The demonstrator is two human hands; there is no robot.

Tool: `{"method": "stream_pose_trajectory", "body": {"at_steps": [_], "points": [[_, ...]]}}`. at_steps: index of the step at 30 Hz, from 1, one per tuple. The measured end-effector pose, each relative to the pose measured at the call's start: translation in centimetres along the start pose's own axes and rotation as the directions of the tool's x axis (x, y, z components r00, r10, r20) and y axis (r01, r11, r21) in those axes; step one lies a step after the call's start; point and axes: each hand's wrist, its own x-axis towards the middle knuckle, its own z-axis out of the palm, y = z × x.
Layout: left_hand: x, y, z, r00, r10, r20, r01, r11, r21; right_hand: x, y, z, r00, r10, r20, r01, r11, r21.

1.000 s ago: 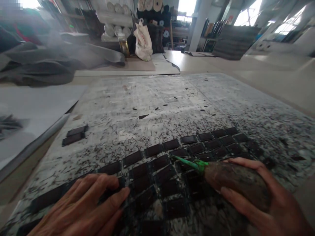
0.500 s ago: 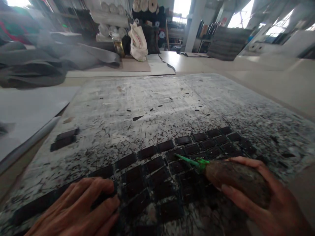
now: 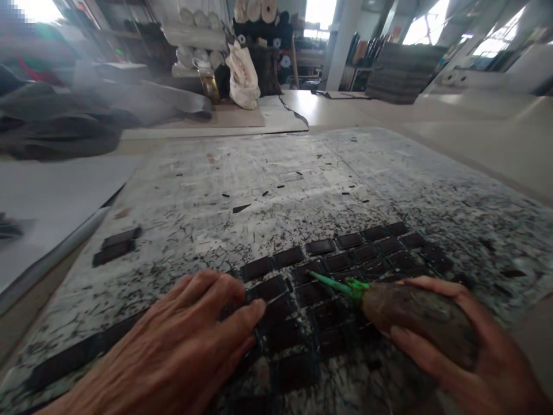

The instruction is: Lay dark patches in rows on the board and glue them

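Note:
Dark rectangular pieces (image 3: 319,246), perhaps leather, lie in close rows on a scratched, black-stained white cutting board (image 3: 259,190). My left hand (image 3: 173,328) rests flat on the near left of these rows, fingers slightly apart, holding nothing. My right hand (image 3: 449,340) is shut around the bulbous brown handle (image 3: 415,317) of a tool with a green tip (image 3: 337,283), which points left just above the pieces. Whether the tip touches them I cannot tell. Two more dark pieces (image 3: 116,245) lie apart at the board's left.
A white sheet (image 3: 56,196) lies left of the board, with grey fabric (image 3: 64,124) behind it. Farther back stand a white sack (image 3: 242,78), a glass jar (image 3: 209,83), shelved rolls (image 3: 194,34) and a dark stack of sheets (image 3: 404,72).
My left hand has slid right and farther up the board, onto other pieces. My right hand and its tool have barely moved.

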Motion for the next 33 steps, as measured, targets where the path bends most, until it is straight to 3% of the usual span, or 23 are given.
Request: {"method": "stream_pose_trajectory", "body": {"at_steps": [5,9,12,17,22,29,33], "points": [[5.2,1.0,0.4,0.985,0.005,0.17,-0.002,1.0,-0.02,0.1,0.1,0.1,1.0,-0.003,-0.001,0.003,1.0,0.007],[7.1,1.4,0.7,0.964,-0.014,0.267,0.021,1.0,-0.021,-0.1,0.1,0.0,1.0,0.028,0.003,-0.028,0.999,0.02],[7.4,1.7,0.8,0.971,0.004,0.24,-0.003,1.0,-0.001,-0.2,0.2,0.0,0.995,0.103,-0.004,-0.103,0.994,0.03],[7.5,1.9,0.7,0.973,0.002,0.232,0.001,1.0,-0.012,-0.1,0.5,0.1,1.0,-0.02,0.006,0.02,0.999,0.031],[8.0,2.0,0.8,0.968,-0.015,0.251,0.018,1.0,-0.01,-0.3,-0.5,0.2,0.995,0.099,-0.025,-0.097,0.993,0.06],[7.9,1.4,1.8,0.974,0.033,0.224,-0.021,0.998,-0.055,-0.1,0.8,-0.5,1.0,-0.004,-0.009,0.004,1.0,-0.007],[7.7,1.5,2.0,0.976,0.038,0.214,-0.034,0.999,-0.021,-0.2,0.9,-0.7,0.994,0.092,-0.052,-0.092,0.996,0.004]]}}
